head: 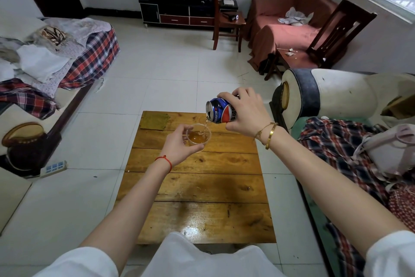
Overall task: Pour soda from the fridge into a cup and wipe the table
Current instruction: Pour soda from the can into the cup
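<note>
Can [221, 111] in right hand [248, 117], above cup [198, 135]

The right hand [247, 115] holds a blue soda can [221, 111] tipped on its side. A thin stream of brown soda runs from the can into a clear cup [198, 136]. The left hand [179, 144] holds the cup over the wooden table [202, 186]. A green cloth [155, 120] lies flat at the table's far left corner.
</note>
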A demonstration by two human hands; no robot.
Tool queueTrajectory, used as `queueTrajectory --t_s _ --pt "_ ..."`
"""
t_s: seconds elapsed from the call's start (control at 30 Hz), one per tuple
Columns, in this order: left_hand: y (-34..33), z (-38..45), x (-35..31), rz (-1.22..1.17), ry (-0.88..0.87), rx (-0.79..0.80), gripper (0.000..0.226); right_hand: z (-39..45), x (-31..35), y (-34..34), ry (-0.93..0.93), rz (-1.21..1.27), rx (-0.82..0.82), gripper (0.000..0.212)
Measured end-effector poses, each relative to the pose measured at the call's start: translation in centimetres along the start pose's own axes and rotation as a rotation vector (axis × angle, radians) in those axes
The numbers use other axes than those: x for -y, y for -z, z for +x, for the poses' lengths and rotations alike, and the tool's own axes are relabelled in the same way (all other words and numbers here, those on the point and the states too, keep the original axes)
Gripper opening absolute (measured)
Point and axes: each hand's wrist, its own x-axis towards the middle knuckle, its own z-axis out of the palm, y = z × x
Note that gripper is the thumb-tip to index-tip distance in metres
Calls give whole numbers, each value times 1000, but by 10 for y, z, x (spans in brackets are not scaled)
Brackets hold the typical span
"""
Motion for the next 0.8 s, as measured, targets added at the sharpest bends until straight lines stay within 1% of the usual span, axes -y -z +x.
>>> queueTrajectory --t_s 0.6,0.8 --pt "-10 3 5 5 -7 29 70 -2 -8 -6 19 -20 -12 73" --pt "-18 2 13 -6 -6 13 70 -6 -7 -26 -8 49 45 74"
